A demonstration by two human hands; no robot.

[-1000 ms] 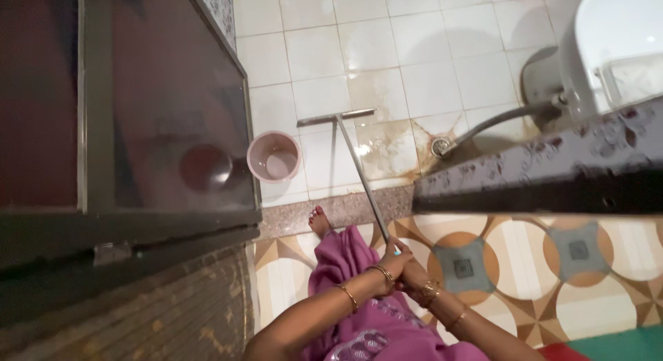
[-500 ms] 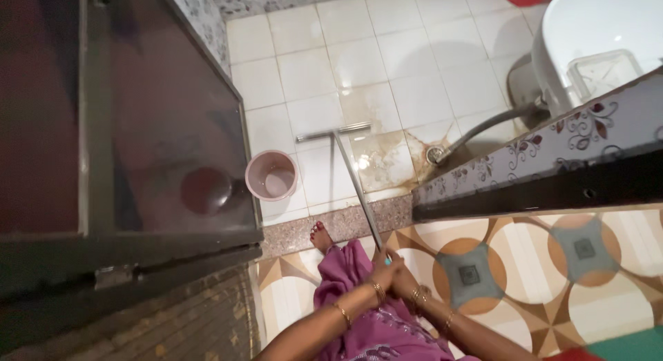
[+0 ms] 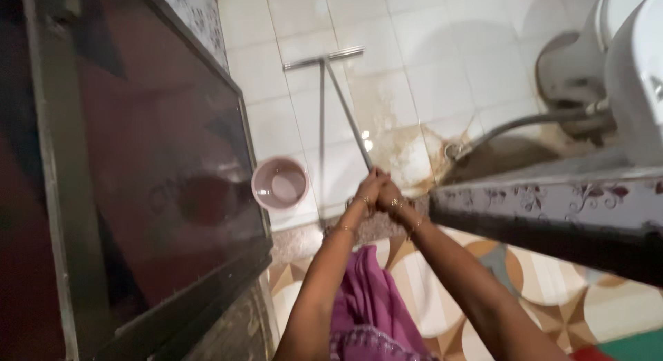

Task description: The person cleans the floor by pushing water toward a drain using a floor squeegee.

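Both my hands grip the top of a long metal handle [image 3: 349,118] of a floor wiper. My left hand [image 3: 369,188] and my right hand [image 3: 391,194] are clasped together around it, with bangles on both wrists. The wiper's flat head [image 3: 322,59] lies far out on the wet white tiled floor [image 3: 442,50]. A brown stained patch [image 3: 387,143] of tiles lies just right of the handle. My purple garment [image 3: 369,306] shows below my arms.
A pink bucket [image 3: 280,183] stands on the tiles left of my hands, beside a dark glossy door [image 3: 152,161]. A white toilet [image 3: 621,64] and a grey hose [image 3: 518,123] are at right. A patterned ledge [image 3: 552,199] crosses the right side.
My arms have stretched forward and the wiper head has slid farther away across the tiles. The view has moved closer to the bucket and the toilet.
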